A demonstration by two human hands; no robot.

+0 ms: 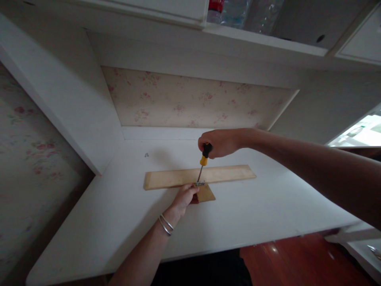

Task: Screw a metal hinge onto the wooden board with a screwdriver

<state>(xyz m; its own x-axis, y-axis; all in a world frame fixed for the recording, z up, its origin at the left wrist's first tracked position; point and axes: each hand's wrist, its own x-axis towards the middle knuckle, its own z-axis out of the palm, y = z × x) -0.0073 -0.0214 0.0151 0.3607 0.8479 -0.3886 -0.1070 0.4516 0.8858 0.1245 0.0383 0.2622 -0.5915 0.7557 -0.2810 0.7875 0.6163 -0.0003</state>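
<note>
White, smooth-topped desk (268, 206), bearing the whole arrangement. My right arm reaches in from the right, nearly level, to the right hand (220, 143), which is raised above the desktop with its fingers curled tightly around a handle. My left arm slants up from the lower edge to the left hand (185, 197), low at the desk, thumb and fingers pinching a block's left end. Long, pale, flat wooden board (226, 174), lying crosswise on the desk. Screwdriver with black-and-yellow handle and thin metal shank (204, 160), tilted slightly, tip down. Small, tan, slant-sided wooden block (206, 193), at the board's near edge. Two silver bangles (166, 225), on my left wrist. Small silvery metal hinge (201, 183), where block and board adjoin, at the screwdriver's tip; exact contact is too small to tell.
</note>
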